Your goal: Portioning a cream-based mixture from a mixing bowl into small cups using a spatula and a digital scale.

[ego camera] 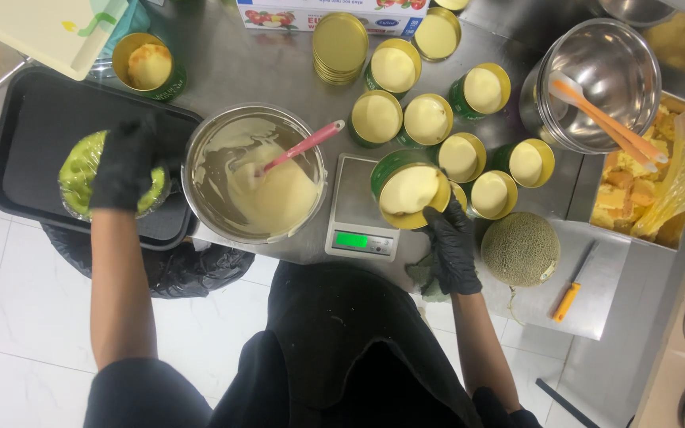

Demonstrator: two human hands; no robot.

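Here the right hand (452,247) grips a tilted, cream-filled tin (408,190) above the scale (361,208); the left hand (124,164) clasps a green tub (81,170) on the tray (37,150). The tilted tin could spill cream onto the scale.

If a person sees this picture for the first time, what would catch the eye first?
Probably the big steel bowl of pale cream in the middle, with a pink spatula in it. Right of it, the gloved right hand tilts a green tin over a scale. The left hand covers a tub of green fruit on a black tray.
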